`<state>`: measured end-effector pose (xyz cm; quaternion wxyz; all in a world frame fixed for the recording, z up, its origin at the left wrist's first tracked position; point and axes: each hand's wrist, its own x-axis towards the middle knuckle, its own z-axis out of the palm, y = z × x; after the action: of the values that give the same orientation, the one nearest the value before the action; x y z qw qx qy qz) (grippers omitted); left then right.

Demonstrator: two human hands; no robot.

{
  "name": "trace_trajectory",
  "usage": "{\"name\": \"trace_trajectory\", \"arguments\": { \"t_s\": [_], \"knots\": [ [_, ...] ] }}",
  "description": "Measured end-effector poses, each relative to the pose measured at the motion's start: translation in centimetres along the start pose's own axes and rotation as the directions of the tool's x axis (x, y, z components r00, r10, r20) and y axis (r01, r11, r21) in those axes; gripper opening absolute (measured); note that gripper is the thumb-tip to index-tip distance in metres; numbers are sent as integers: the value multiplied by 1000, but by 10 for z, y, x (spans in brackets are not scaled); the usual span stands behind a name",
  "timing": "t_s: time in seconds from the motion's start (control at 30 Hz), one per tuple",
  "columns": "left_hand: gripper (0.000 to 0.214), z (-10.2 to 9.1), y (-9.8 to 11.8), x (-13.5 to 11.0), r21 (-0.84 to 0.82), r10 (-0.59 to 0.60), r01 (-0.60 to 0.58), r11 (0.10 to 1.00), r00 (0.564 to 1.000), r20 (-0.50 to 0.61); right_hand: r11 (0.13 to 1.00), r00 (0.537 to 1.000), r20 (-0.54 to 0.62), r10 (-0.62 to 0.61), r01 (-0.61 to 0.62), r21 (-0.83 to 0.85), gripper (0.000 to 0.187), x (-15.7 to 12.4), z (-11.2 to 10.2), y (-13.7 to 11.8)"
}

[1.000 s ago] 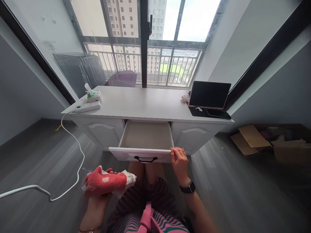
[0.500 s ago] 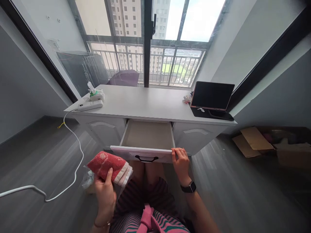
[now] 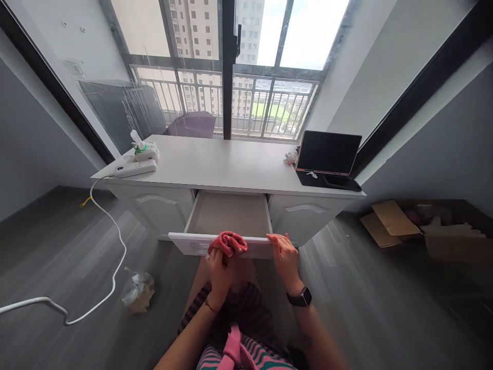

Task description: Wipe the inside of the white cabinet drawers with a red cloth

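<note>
A white desk (image 3: 231,167) has its middle drawer (image 3: 228,214) pulled out, and the drawer looks empty inside. My left hand (image 3: 219,264) grips a bunched red cloth (image 3: 228,241) and holds it against the drawer's front edge, over the handle. My right hand (image 3: 284,255) holds the drawer's front edge at its right corner. A dark watch (image 3: 299,297) sits on that wrist.
A white power strip (image 3: 134,168) and a wipes pack (image 3: 142,150) lie at the desk's left end, a tablet (image 3: 327,153) stands at its right. A white cable (image 3: 111,246) and a crumpled plastic bag (image 3: 137,291) lie on the floor at left. Cardboard boxes (image 3: 404,221) sit at right.
My left hand carried the red cloth from the lower left up to the drawer's front edge. The plastic bag now lies on the floor. My right hand stayed on the drawer.
</note>
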<state>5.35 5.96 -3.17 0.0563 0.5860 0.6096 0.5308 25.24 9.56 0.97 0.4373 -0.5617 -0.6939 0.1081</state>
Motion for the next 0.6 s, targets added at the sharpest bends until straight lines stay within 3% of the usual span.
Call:
{"name": "trace_trajectory", "arguments": {
  "t_s": [0.1,0.2,0.27,0.37,0.5,0.6],
  "knots": [
    [9,15,13,-4,119,213,-225,967,971,107,1000,999,30,18,-19,24,51,2,-5,0],
    [16,36,25,-9,174,424,-466,867,875,234,997,997,67,37,-42,64,54,5,-11,1],
    [17,51,30,-13,171,501,-567,806,806,315,994,995,89,49,-57,94,56,7,-15,3],
    [15,72,31,-20,128,547,-660,740,702,456,990,990,122,71,-85,113,58,9,-17,5],
    [15,92,12,-30,19,546,-706,708,564,619,989,989,120,92,-105,108,58,10,-17,4],
    [14,98,-8,-37,-14,505,-684,730,525,686,989,990,103,101,-111,100,56,9,-15,3]
  ]
}}
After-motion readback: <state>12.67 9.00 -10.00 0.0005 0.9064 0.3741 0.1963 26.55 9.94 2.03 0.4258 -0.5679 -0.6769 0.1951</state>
